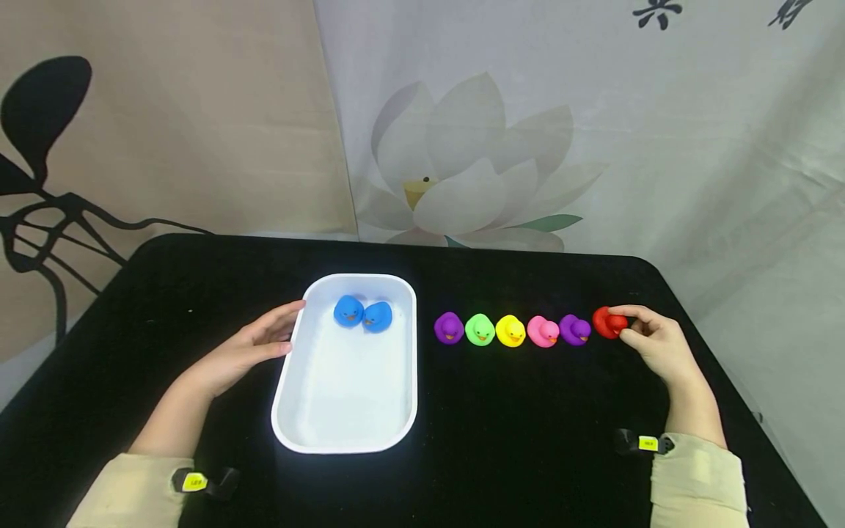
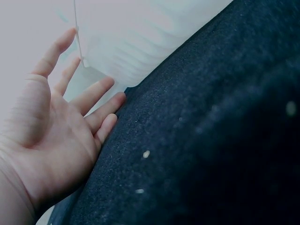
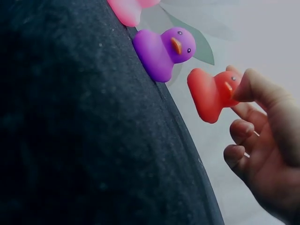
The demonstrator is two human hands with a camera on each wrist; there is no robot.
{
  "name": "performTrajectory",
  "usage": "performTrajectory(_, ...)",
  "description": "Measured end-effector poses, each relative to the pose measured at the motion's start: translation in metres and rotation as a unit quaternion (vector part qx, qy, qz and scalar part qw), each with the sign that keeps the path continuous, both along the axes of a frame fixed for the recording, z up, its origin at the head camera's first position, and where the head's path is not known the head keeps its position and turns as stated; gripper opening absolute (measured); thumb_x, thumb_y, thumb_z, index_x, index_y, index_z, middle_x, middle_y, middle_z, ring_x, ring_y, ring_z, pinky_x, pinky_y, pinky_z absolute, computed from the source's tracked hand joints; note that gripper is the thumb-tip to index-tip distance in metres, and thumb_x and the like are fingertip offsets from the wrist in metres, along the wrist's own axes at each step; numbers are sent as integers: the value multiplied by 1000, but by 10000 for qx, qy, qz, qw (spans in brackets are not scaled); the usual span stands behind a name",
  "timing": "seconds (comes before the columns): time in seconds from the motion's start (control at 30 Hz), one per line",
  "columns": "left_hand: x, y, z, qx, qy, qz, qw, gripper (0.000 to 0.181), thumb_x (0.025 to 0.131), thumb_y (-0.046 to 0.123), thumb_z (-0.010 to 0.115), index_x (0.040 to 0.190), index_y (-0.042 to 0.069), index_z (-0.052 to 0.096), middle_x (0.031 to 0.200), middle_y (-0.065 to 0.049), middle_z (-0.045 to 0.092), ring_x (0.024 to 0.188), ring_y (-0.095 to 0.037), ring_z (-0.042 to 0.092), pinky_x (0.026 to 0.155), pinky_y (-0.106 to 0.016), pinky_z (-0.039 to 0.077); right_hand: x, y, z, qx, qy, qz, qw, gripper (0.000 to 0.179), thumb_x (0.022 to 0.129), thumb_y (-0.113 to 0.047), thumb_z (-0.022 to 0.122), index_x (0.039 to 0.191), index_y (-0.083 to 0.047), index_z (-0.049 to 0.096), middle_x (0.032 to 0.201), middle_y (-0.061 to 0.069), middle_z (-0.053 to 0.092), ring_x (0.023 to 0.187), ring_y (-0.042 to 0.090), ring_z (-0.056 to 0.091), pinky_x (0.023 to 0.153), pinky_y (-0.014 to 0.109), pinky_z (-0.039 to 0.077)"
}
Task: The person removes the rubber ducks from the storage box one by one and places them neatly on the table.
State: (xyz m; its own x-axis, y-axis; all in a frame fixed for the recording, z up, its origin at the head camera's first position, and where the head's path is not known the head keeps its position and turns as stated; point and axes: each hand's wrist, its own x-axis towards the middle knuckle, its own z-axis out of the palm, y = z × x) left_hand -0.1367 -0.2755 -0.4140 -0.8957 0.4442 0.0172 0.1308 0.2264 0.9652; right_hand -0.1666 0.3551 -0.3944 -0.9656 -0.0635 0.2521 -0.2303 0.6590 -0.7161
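Note:
My right hand (image 1: 660,345) pinches a red rubber duck (image 1: 606,323) between thumb and fingers, at the right end of a row of ducks. In the right wrist view the red duck (image 3: 208,93) looks raised off the cloth, its head between the fingertips. Beside it sits a purple duck (image 1: 574,330). At the left, my left hand (image 1: 240,352) touches the outer side of a white tray (image 1: 350,396) with its fingers spread. Two blue ducks (image 1: 348,312) lie against each other in the far part of the tray.
Leftward from the purple duck, the row holds a pink duck (image 1: 543,331), a yellow duck (image 1: 510,331), a green duck (image 1: 480,330) and another purple duck (image 1: 449,328). A black cloth (image 1: 502,433) covers the table. Behind its far edge hangs a printed curtain (image 1: 660,147).

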Motion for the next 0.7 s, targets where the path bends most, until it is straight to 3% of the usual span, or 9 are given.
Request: performTrajectory(0.7, 0, -1, -2, -14, -69, 87, 9999, 62, 94, 15, 56, 149, 16, 30, 152, -7, 32, 134, -39, 33, 97, -66, 33, -1, 1, -11, 50, -343, 48, 9994, 24, 86, 2, 62, 110, 1, 63, 65, 5, 42, 55, 12, 37, 44, 31, 30)
